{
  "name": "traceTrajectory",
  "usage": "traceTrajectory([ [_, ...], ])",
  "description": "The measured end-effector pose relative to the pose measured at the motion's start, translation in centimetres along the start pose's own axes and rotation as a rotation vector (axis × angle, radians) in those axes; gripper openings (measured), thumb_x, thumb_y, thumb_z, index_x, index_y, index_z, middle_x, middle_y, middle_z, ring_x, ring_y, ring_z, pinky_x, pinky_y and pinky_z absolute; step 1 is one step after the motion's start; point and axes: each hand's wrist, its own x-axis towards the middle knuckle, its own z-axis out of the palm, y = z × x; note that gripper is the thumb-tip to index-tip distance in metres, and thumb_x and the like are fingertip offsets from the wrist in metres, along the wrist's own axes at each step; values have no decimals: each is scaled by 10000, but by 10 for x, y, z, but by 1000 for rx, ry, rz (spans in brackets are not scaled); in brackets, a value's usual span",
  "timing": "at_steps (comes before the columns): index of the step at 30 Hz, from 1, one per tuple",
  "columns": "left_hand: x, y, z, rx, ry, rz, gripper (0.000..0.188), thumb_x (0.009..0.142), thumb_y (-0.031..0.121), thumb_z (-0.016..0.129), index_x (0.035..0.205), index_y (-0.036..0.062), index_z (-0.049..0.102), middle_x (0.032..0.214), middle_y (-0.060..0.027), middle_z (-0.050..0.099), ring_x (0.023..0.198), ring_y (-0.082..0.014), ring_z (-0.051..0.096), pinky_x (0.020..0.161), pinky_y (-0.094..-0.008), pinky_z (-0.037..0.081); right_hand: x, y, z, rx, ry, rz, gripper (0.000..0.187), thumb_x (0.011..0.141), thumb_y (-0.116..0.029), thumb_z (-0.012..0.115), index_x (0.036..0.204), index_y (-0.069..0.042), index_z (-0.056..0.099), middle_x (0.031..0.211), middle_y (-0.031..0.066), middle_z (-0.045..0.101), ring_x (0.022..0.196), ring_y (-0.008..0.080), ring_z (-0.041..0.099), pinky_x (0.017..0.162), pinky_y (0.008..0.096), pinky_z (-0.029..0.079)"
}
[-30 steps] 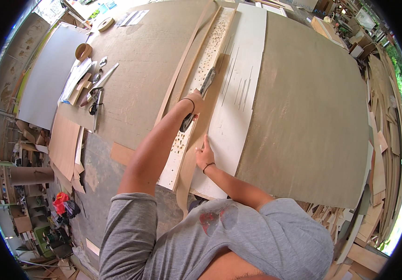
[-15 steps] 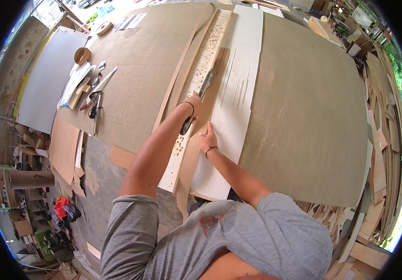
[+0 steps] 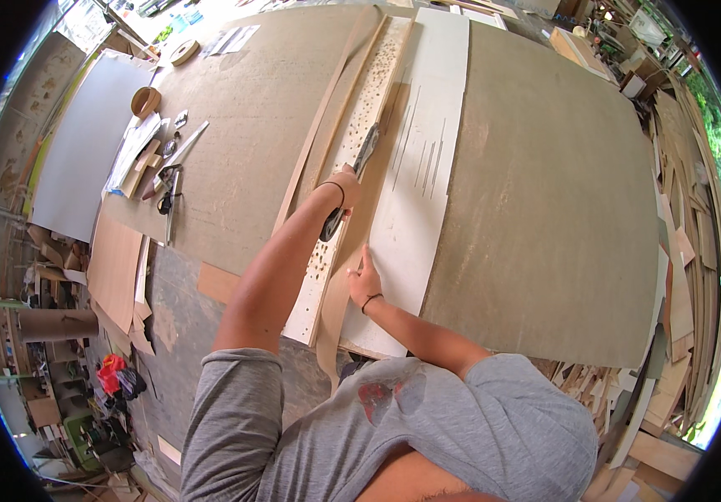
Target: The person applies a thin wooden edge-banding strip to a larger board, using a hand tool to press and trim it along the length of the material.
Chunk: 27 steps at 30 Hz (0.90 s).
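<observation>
A long, dark tool [image 3: 366, 149] lies along the right side of a spotted white board [image 3: 369, 92], near the middle of the worktop [image 3: 544, 201]. The person's left hand [image 3: 343, 187] is closed around its middle, leaving an end showing on either side; that central hold probably helps keep the tool lined up with the board. Whether the spots are holes or specks is too small to tell. Just beside the board runs a long brown strip [image 3: 333, 322], its near end hanging past the worktop's edge, apparently because it is longer than the surface beneath. The right hand [image 3: 365, 279] is at this strip with the forefinger stretched forward, perhaps to steady it; I cannot tell whether the thumb and fingers pinch it or merely rest there. To the right lies a white sheet [image 3: 411, 230] with thin dark lines, and left of the board a narrow strip [image 3: 316, 142] runs roughly parallel to it. Farther left, a brown roll [image 3: 145, 101], papers [image 3: 125, 151] and wooden blocks [image 3: 138, 174] sit near the worktop's side, seemingly put there to stay within reach but away from the hands. Beyond the right edge, wood offcuts [image 3: 685, 251] are piled up.
</observation>
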Motion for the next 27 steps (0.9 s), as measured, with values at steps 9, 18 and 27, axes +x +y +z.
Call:
traceTrajectory([
  [9,93,-48,29,577,-9,272,187,749,71,494,700,-46,630,759,-185,619,712,-201,613,748,-336,412,64,17,11,37,137,-143,723,741,-122,544,1353,-108,158,716,129,586,636,212,564,663,318,449],
  [18,77,-47,24,539,-60,245,204,767,55,451,773,-48,628,745,-141,622,715,-195,605,795,-355,360,-32,-14,-6,55,-86,2,722,753,-137,536,1357,-117,141,634,110,573,587,218,555,612,332,443],
  [27,10,-8,2,-11,-54,16,363,790,4,435,1089,-118,267,645,-190,583,535,-240,604,439,-372,476,52,11,4,21,71,-82,687,734,-109,539,1333,-63,205,766,148,549,701,261,548,685,342,431],
])
